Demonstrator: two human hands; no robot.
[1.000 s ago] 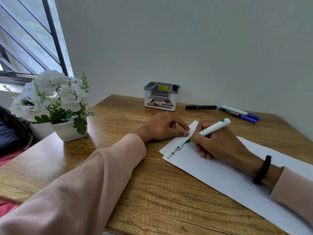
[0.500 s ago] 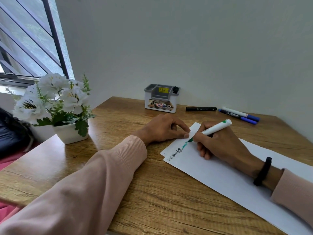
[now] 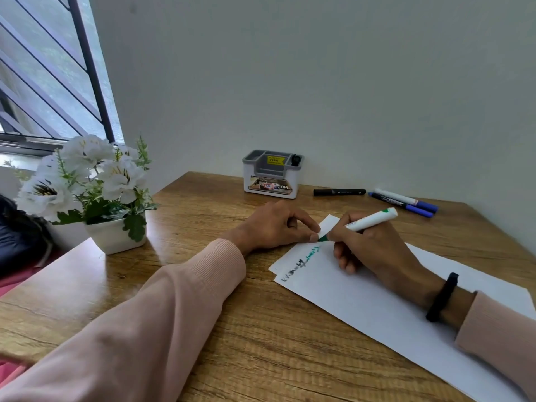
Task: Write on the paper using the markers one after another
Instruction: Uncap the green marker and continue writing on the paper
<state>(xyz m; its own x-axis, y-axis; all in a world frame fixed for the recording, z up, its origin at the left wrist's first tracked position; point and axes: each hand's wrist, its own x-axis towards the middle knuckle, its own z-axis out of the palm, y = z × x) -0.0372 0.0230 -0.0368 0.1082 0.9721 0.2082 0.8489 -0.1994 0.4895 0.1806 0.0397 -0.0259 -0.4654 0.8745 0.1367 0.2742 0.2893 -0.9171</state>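
— Writing now? Right hand (image 3: 374, 245) grips the green marker (image 3: 368, 221), tip on the paper (image 3: 377, 311); left hand (image 3: 275, 227), fingers loosely curled, presses the paper's far edge.
— Containers?
— Far grey-white organizer (image 3: 272, 181): one small dark item. Left, white pot (image 3: 113, 236) holds flowers.

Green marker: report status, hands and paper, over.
Right hand grips green marker, tip at paper. Left hand pins paper's edge. Black and green writing on top line. Nothing in the way.

Bare table (image 3: 237, 338) lies open between the flower pot (image 3: 114, 235), organizer (image 3: 272, 177) and markers (image 3: 401, 200) near the wall.
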